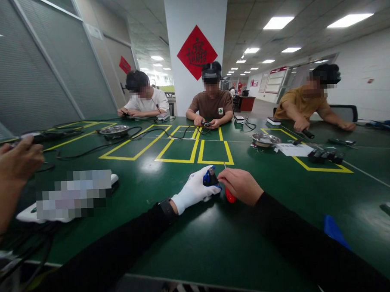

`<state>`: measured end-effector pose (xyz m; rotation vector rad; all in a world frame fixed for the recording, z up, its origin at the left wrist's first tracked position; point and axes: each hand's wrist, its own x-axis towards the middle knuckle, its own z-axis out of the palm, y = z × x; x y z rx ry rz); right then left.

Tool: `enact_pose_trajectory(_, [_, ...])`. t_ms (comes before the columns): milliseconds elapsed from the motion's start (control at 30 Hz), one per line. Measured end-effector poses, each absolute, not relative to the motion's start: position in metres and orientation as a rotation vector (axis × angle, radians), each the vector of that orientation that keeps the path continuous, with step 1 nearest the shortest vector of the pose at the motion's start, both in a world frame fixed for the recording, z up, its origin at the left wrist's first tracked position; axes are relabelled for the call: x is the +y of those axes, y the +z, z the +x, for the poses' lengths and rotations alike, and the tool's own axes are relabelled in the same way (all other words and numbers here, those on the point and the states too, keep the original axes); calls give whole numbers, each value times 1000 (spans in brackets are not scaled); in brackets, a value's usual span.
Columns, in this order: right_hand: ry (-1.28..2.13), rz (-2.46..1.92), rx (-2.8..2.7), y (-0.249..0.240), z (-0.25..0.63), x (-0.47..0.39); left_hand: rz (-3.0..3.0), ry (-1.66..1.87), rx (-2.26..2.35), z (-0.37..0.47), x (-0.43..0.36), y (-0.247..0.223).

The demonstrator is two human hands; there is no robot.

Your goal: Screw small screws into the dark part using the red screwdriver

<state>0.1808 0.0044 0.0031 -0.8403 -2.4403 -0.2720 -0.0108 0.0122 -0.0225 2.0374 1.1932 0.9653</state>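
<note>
My left hand point(197, 189), in a white glove, is closed around a small blue and black device point(210, 177) just above the green table point(173, 233). Close against its right side is my right hand point(239, 185), bare, with the fingers pinched together. A thin metal shaft point(224, 165) shows above these fingers, and a red handle point(230, 196) shows below them, so the hand appears to hold a screwdriver. Whether its tip touches the device cannot be made out.
Three people sit across the table. Another person's hands point(16, 160) are at the left edge, near a white device point(114, 179) with cables. Metal bowls point(115, 130) point(266, 139), paper point(294, 149), black parts point(326, 154) and a blue object point(335, 231) lie about.
</note>
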Motion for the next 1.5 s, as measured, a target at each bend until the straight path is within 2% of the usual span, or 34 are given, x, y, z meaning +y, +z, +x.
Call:
enact_pose_trajectory(200, [-396, -801, -2491, -1, 183, 8, 2063, 1092, 1160, -7, 13, -23])
enact_pose_trajectory(667, [-574, -563, -2495, -2, 191, 12, 2173, 1071, 1092, -9, 17, -28])
enact_pose_trajectory(1500, [-524, -565, -2503, -1, 191, 13, 2479, 961, 1192, -11, 16, -19])
